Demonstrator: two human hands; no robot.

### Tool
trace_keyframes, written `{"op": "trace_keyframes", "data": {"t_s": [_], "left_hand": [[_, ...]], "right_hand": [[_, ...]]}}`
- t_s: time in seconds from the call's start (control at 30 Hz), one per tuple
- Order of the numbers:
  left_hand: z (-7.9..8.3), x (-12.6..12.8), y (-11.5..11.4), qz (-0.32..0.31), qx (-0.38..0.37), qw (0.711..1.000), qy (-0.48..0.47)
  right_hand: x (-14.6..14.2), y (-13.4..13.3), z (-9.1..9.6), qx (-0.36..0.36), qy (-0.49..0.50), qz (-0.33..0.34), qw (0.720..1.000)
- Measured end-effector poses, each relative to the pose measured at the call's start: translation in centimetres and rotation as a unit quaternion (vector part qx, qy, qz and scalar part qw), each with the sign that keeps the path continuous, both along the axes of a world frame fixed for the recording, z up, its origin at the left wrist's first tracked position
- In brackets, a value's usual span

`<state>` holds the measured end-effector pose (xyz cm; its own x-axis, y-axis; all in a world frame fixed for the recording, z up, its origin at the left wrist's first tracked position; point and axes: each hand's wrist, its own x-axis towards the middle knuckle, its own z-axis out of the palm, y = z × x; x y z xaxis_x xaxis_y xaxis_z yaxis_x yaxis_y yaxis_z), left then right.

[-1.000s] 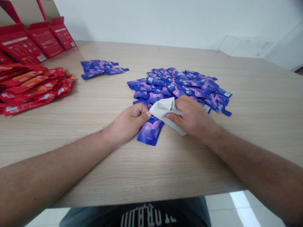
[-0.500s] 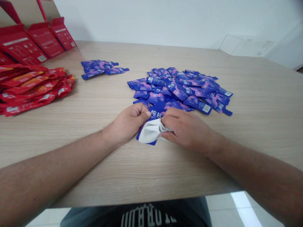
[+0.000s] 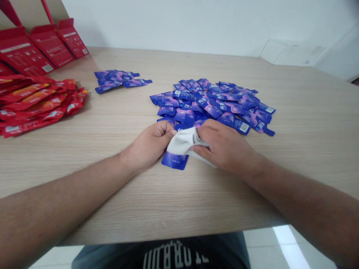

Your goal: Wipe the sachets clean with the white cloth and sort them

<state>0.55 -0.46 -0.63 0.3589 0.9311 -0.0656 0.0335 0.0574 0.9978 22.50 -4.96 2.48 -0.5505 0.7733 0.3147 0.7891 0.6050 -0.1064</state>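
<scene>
A blue and purple sachet (image 3: 175, 160) lies on the table in front of me, its middle covered by a white cloth (image 3: 183, 141). My left hand (image 3: 153, 144) pinches the sachet's left edge between thumb and curled fingers. Bunched in my right hand (image 3: 223, 145), the cloth rests against the sachet's printed face. Just beyond my hands spreads a loose pile of similar blue sachets (image 3: 213, 104), some overlapping the far end of the held one.
A smaller group of blue sachets (image 3: 116, 80) lies farther back on the left. Red sachets (image 3: 39, 102) are heaped at the far left, before red cartons (image 3: 52, 48) with raised flaps. A white wall (image 3: 179, 26) borders the table's (image 3: 126, 209) back edge.
My right hand has slid the cloth up the sachet, away from me, uncovering its near end and hiding most of the white lettering. My left hand keeps its grip.
</scene>
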Motion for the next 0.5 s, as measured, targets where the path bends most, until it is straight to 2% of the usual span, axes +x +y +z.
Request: {"op": "trace_keyframes", "data": {"t_s": [0.07, 0.1, 0.2, 0.27, 0.43, 0.5], "left_hand": [[0.0, 0.0, 0.0, 0.005, -0.003, 1.000, 0.000], [0.0, 0.0, 0.0, 0.007, -0.004, 1.000, 0.004], [0.1, -0.1, -0.1, 0.013, 0.002, 1.000, 0.024], [0.2, -0.2, -0.1, 0.010, 0.007, 1.000, 0.029], [0.0, -0.1, 0.0, 0.008, -0.009, 1.000, -0.001], [0.1, -0.1, 0.0, 0.010, -0.009, 1.000, 0.002]], "right_hand": [[0.0, 0.2, -0.1, 0.006, 0.015, -0.028, 0.999], [-0.1, 0.1, -0.2, 0.003, 0.011, -0.016, 1.000], [-1.1, -0.8, -0.1, -0.009, -0.026, 0.074, 0.997], [-1.4, -1.2, -0.1, -0.008, -0.039, 0.098, 0.994], [-0.9, -0.9, 0.0, 0.016, -0.001, -0.001, 1.000], [-1.1, -1.0, -0.1, 0.003, -0.009, 0.027, 1.000]]}}
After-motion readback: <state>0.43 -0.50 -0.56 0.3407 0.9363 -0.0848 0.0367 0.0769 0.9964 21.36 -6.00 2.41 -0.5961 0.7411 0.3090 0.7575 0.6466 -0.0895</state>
